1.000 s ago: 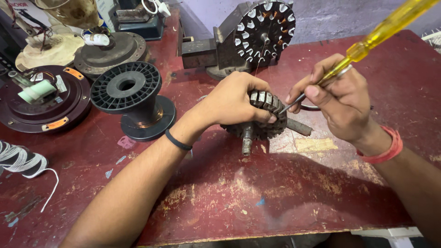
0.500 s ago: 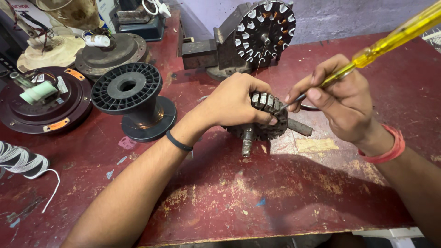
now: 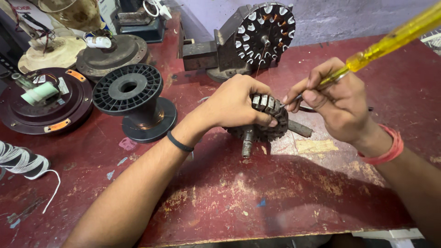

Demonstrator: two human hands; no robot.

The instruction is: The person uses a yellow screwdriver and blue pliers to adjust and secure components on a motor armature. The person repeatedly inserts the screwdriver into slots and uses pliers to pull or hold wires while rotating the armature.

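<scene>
My left hand (image 3: pixel 236 103) grips a round slotted motor stator (image 3: pixel 268 121) with a threaded shaft, resting tilted on the worn red table (image 3: pixel 257 197). My right hand (image 3: pixel 337 103) pinches a screwdriver with a clear yellow handle (image 3: pixel 395 36); its tip sits at the stator's top slots beside my left fingertips. A black band circles my left wrist, a red one my right.
A second stator is clamped in a grey vise (image 3: pixel 243 39) at the back. A black plastic wire spool (image 3: pixel 135 98) stands left of my hands. Round fan motor housings (image 3: pixel 41 98) and a white wire coil (image 3: pixel 20 160) lie at the far left.
The screwdriver handle has shifted slightly; both hands stay on the stator in nearly the same place.
</scene>
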